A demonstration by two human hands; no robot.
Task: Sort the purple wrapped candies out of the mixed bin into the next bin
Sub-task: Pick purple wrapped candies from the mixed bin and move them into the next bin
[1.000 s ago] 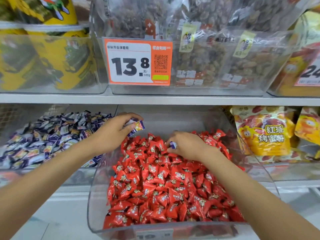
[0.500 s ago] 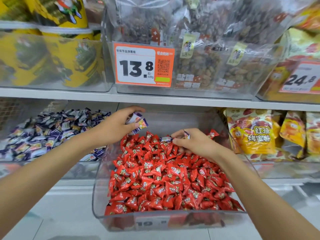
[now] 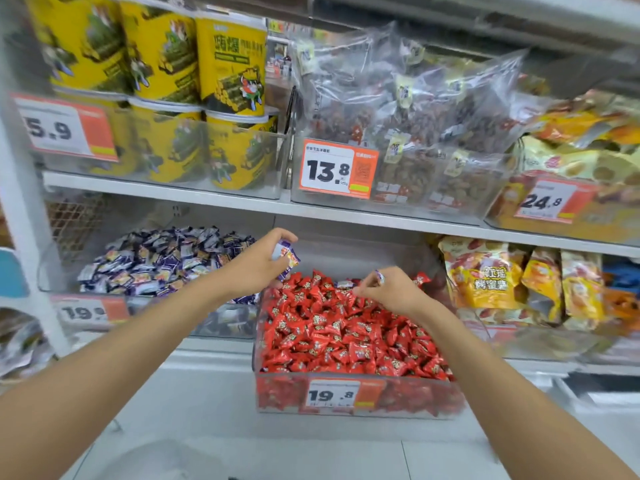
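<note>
The mixed bin point(image 3: 408, 396) shows almost only red wrappers, so the sorting looks nearly done. The next bin point(image 3: 52, 268), at its nine o'clock, is heaped with purple. The left hand point(image 3: 256, 268), at the mixed bin's eleven o'clock corner, grips a few purple candies point(image 3: 286, 258). The right hand point(image 3: 388, 292), at twelve, pinches a single purple candy point(image 3: 380, 276). None of these is dropped yet. A stray purple wrapper point(image 3: 343, 283) lies between the hands.

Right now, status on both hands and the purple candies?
Left hand grips purple candies over mixed bin left edge. Right hand pinches another purple candy. Purple bin adjacent left, path unobstructed.
</note>
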